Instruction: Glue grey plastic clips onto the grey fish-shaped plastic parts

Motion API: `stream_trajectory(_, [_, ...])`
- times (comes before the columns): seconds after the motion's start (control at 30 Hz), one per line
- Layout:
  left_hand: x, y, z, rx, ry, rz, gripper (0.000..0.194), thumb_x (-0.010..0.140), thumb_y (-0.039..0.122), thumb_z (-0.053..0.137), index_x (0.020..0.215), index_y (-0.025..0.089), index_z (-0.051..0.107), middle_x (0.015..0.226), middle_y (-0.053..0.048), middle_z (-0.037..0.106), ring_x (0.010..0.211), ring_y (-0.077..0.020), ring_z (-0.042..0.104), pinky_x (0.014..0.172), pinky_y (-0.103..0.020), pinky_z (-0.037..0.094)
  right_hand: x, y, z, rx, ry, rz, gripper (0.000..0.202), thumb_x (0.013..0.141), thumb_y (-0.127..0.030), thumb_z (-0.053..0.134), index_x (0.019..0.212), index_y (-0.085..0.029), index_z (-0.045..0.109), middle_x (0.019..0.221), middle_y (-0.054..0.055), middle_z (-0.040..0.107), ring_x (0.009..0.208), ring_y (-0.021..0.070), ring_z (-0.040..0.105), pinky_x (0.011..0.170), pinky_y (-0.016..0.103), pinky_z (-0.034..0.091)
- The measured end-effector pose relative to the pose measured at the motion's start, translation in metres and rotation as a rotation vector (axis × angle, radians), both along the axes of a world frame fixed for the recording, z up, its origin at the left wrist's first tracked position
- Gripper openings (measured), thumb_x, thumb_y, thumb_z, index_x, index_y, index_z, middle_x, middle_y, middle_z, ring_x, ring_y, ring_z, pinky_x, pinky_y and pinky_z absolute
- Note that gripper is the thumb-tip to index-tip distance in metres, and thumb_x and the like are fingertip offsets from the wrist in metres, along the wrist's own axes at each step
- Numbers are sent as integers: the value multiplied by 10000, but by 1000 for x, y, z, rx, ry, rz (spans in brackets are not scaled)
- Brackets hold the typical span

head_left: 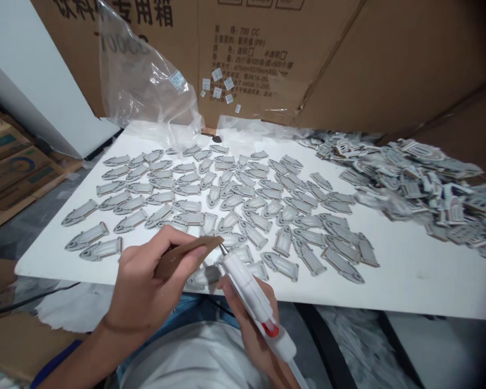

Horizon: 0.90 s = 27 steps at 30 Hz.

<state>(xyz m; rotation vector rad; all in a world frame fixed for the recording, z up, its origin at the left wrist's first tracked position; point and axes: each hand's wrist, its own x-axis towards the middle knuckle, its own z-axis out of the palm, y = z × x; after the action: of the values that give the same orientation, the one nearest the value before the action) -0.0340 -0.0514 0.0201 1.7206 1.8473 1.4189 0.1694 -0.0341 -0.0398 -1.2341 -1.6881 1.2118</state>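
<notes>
My left hand pinches a thin brown cardboard piece between thumb and fingers, above the front edge of the white table. In my right hand is a white glue gun with a red part near its rear. The metal tip of the gun meets or nearly meets the right end of the brown piece. Many flat grey pointed pieces lie spread over the table beyond and beside both hands. Some are hidden behind my hands and the gun.
A heap of similar grey pieces lies at the table's right. Behind stands a large cardboard box with small stickers and a clear plastic bag. A black cable runs at lower left, near flattened cartons.
</notes>
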Motion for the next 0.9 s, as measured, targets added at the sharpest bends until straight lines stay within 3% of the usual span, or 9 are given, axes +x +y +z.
stream_trajectory(0.17, [1, 0, -9, 16, -41, -6, 63, 1006, 218, 758, 953, 240, 732, 716, 86, 706, 549, -77, 519, 538, -195, 398, 2, -2, -3, -38, -13, -6, 404, 998, -623, 675, 830, -260, 731, 752, 34, 676, 681, 197, 567, 666, 316, 451])
stream_trajectory(0.37, [4, 2, -11, -1, -69, -4, 148, 999, 197, 753, 885, 232, 665, 633, 103, 579, 522, -75, 421, 507, -201, 352, 4, -2, -9, -43, -1, 11, 415, 1026, -624, 652, 862, -253, 740, 832, 40, 734, 713, 187, 592, 677, 308, 438])
stream_trajectory(0.57, [5, 1, -13, -25, -89, -24, 77, 994, 223, 762, 924, 226, 732, 698, 68, 692, 538, -87, 495, 512, -206, 384, 4, -1, -9, -61, 17, 2, 413, 1017, -626, 666, 840, -257, 723, 805, 43, 710, 704, 187, 576, 680, 315, 438])
stream_trajectory(0.77, [4, -1, -13, -2, -88, -33, 48, 1012, 216, 758, 976, 246, 770, 695, 81, 708, 508, -81, 505, 529, -213, 403, 2, -1, 0, -66, 2, -23, 451, 997, -652, 680, 798, -249, 713, 732, 36, 612, 677, 172, 517, 654, 308, 407])
stream_trajectory(0.9, [0, -4, -12, -9, -57, 50, 72, 997, 227, 771, 940, 242, 729, 687, 86, 670, 539, -85, 516, 550, -210, 415, 5, -4, -7, -103, 67, -64, 507, 1007, -669, 678, 797, -211, 739, 727, 36, 576, 625, 132, 450, 592, 284, 388])
